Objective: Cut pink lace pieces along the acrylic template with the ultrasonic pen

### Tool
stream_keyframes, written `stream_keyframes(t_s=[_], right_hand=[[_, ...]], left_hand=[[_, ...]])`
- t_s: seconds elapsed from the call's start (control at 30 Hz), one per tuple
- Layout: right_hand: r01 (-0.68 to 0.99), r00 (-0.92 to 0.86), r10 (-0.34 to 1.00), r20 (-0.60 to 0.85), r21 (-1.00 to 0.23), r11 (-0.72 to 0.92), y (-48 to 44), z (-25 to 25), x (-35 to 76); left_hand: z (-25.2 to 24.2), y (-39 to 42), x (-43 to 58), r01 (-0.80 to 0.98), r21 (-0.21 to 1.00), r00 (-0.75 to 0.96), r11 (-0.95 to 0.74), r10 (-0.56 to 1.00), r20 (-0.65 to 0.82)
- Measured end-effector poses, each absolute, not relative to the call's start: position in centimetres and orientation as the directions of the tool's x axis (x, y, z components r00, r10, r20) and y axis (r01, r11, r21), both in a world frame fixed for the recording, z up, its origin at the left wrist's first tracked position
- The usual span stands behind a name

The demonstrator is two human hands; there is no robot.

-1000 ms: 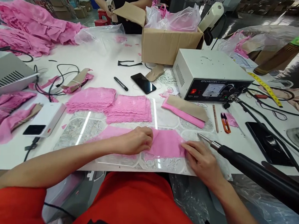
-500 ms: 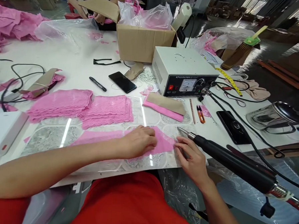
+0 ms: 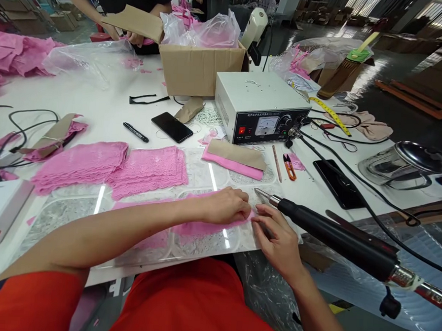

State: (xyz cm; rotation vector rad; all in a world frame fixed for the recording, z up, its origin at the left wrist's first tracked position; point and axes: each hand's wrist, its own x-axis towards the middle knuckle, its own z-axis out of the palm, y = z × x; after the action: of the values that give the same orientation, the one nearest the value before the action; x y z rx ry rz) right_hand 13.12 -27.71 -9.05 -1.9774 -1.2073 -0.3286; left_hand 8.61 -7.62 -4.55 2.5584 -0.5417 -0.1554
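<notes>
Cloth [image 3: 199,227], thin and pink, lies near the front edge of a white table [image 3: 101,112], on a grey-patterned mat [image 3: 66,216]. The left hand [image 3: 229,205] rests over its right-hand end, fingers curled in together; whether they pinch the fabric I can't tell from here. The right hand [image 3: 279,235] is at that same end, fingers loosely bent, fingertips by the corner; any grip there is too hidden to call. I'd judge the step to be straightening and lining up this end. The next move seems to call for a flat edge, and for fingers kept clear of the pointed black handheld tool [image 3: 325,228] just beside the right fingertips. Beyond sit two piles of pink lace pieces [image 3: 150,169], orange thread snips [image 3: 289,167], a black smartphone [image 3: 171,127] and a metered control unit [image 3: 262,113]. Farther off, a co-worker's hand [image 3: 137,38] shows beside an open cardboard carton [image 3: 196,70].
</notes>
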Motion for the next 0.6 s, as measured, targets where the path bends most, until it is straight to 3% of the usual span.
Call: stream_keyframes(t_s=[0.3,0.6], right_hand=[[0.820,0.536,0.640,0.550,-0.519,-0.240,-27.4,-8.7,12.9],[0.786,0.589,0.617,0.522,-0.548,-0.287,-26.6,-9.0,12.7]], left_hand=[[-4.9,-6.9,8.8,-0.263,0.642,0.953,-0.720,-0.299,0.055],[-4.9,-6.6,8.6,-0.250,0.617,0.958,-0.747,-0.284,0.043]])
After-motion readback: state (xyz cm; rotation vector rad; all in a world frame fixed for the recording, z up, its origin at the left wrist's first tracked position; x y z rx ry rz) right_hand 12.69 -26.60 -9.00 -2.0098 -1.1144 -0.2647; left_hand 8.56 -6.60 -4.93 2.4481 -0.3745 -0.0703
